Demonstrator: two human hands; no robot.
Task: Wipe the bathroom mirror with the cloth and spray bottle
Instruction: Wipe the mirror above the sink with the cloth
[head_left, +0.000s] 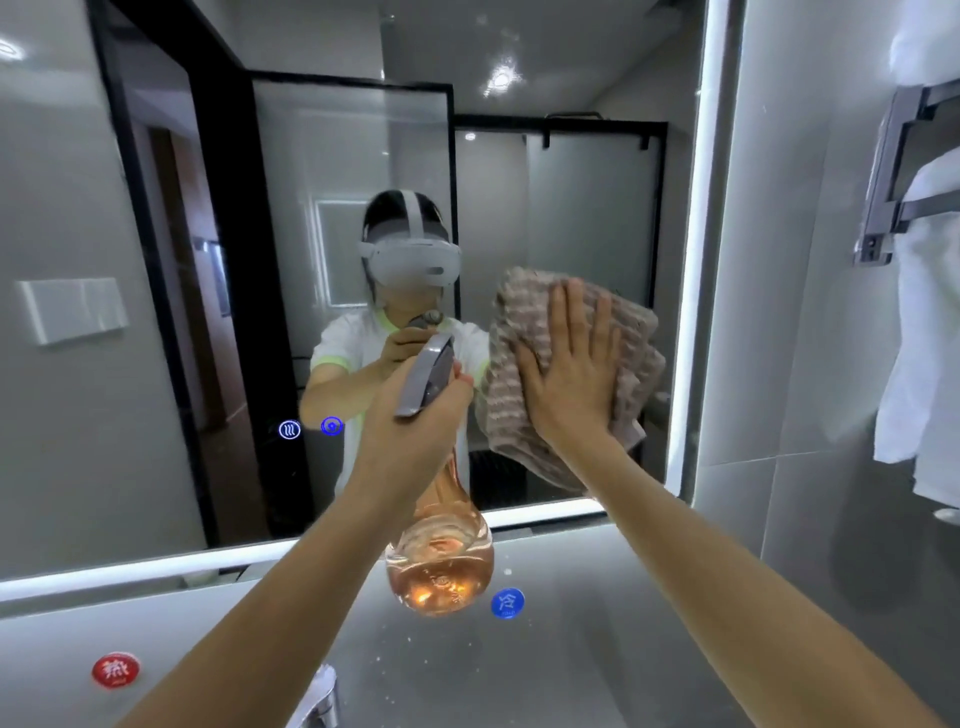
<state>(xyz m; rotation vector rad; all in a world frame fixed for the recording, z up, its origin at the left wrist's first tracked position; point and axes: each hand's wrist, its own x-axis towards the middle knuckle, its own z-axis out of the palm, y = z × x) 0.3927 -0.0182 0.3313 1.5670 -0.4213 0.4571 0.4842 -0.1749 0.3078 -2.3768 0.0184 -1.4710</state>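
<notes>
A large lit-edged bathroom mirror (587, 171) fills the wall ahead. My right hand (571, 364) lies flat, fingers spread, and presses a beige ribbed cloth (524, 312) against the glass at the lower right. My left hand (410, 415) grips the neck of a spray bottle (441, 566), a clear rounded bottle of orange liquid with a grey trigger head (426, 379) pointing at the mirror. The bottle hangs in the air in front of the mirror's bottom edge, left of the cloth.
A chrome tap (322, 696) rises at the bottom centre, between a red sticker (115, 670) and a blue sticker (507, 603) on the grey wall. White towels (919, 332) hang on a metal rack (888, 171) at the right. Two blue touch icons (310, 428) glow in the mirror.
</notes>
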